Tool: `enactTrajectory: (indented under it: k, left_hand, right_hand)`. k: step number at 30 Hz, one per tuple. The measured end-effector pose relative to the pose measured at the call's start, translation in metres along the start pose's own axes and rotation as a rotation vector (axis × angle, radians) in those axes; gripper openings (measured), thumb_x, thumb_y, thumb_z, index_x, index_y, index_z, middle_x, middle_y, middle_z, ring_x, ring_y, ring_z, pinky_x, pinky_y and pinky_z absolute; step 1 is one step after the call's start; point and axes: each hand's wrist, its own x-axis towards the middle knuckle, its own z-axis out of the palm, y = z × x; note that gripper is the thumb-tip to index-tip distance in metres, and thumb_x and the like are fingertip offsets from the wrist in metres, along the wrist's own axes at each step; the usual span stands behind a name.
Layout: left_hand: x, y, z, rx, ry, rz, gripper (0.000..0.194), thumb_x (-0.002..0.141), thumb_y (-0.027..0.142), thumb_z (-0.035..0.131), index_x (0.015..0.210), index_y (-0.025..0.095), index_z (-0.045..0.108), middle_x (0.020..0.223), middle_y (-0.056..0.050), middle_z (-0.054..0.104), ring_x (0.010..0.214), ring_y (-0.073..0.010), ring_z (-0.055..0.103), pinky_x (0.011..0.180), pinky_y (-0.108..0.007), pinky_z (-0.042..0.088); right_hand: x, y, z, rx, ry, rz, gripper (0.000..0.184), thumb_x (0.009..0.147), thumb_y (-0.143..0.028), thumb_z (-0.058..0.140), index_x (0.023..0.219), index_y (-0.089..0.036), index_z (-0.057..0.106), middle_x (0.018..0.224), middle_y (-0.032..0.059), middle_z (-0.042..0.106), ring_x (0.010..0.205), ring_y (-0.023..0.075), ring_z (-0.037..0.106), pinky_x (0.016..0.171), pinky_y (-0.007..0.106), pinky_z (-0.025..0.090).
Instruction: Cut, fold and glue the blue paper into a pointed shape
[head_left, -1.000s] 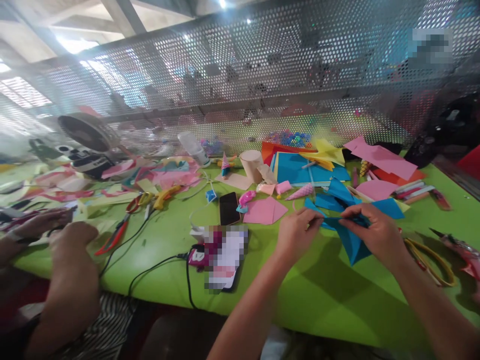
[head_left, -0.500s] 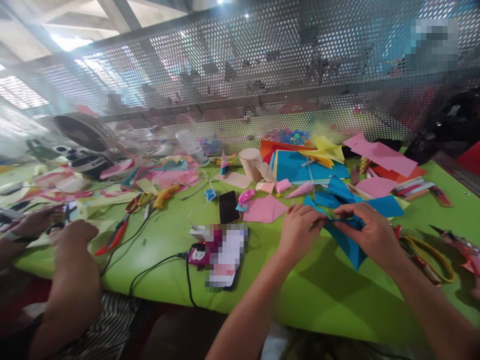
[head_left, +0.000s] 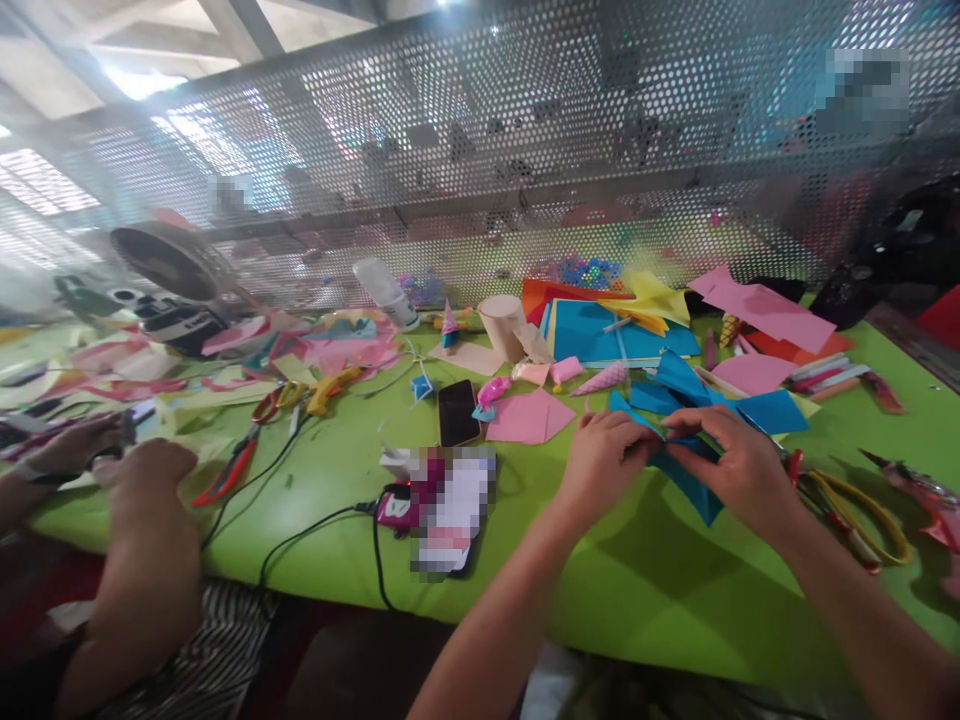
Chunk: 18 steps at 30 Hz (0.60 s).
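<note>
Between my two hands is a piece of blue paper, held just above the green table. My left hand is closed on its left edge, fingertips pinching it. On the other side my right hand pinches the same sheet between thumb and fingers. Part of the sheet hangs down below my fingers; its folded middle is partly hidden by them. Behind lie more blue paper pieces. Yellow-handled scissors rest right of my right hand, their blades partly hidden by it.
A co-worker's hands work at the far left. Nearer are a phone, a black phone, orange scissors and a yellow glue gun. Pink paper, a cardboard roll and pliers lie around. A perforated metal screen stands behind.
My fingers have shifted slightly along the blue paper, and its hanging corner has risen a little. At the far left, the co-worker's hands have moved slightly.
</note>
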Motion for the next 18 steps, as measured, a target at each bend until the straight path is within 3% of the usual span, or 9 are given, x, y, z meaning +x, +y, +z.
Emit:
enactTrajectory:
  k: [4,6,14,18]
  left_hand:
    - [0.001,-0.001,0.000,0.040,0.045,-0.011,0.012,0.099,0.023,0.071,0.090,0.021,0.078,0.093,-0.004,0.079,0.094,-0.0224,0.071,0.088,-0.037,0.046]
    - [0.001,-0.001,0.000,0.075,0.052,-0.013,0.012,0.099,0.022,0.070,0.090,0.021,0.077,0.092,-0.004,0.079,0.093,-0.0231,0.070,0.086,-0.038,0.045]
    - [-0.002,-0.003,0.005,0.038,0.011,0.007,0.004,0.097,0.021,0.073,0.095,0.022,0.077,0.097,-0.002,0.080,0.096,-0.0228,0.072,0.085,-0.036,0.045]
    - [0.000,-0.006,0.005,-0.046,0.048,-0.008,0.010,0.095,0.013,0.072,0.089,0.021,0.075,0.092,-0.001,0.080,0.091,-0.0211,0.072,0.085,-0.035,0.047]
  right_hand:
    - [0.000,0.005,-0.003,0.030,-0.002,0.067,0.031,0.091,-0.039,0.077,0.120,-0.030,0.070,0.109,0.0050,0.078,0.101,0.0299,0.074,0.091,0.048,0.060]
    - [0.000,0.008,-0.002,0.026,0.006,0.070,0.029,0.091,-0.038,0.076,0.119,-0.030,0.070,0.109,0.0054,0.077,0.100,0.0299,0.073,0.089,0.047,0.060]
    - [0.000,0.000,0.005,-0.062,-0.010,-0.036,0.024,0.091,-0.027,0.070,0.115,-0.029,0.073,0.102,0.0052,0.079,0.094,0.0282,0.073,0.085,0.044,0.061]
    - [0.002,-0.009,-0.001,-0.057,0.020,-0.103,0.030,0.091,-0.033,0.075,0.121,-0.032,0.072,0.112,0.0059,0.079,0.106,0.0316,0.073,0.093,0.049,0.059]
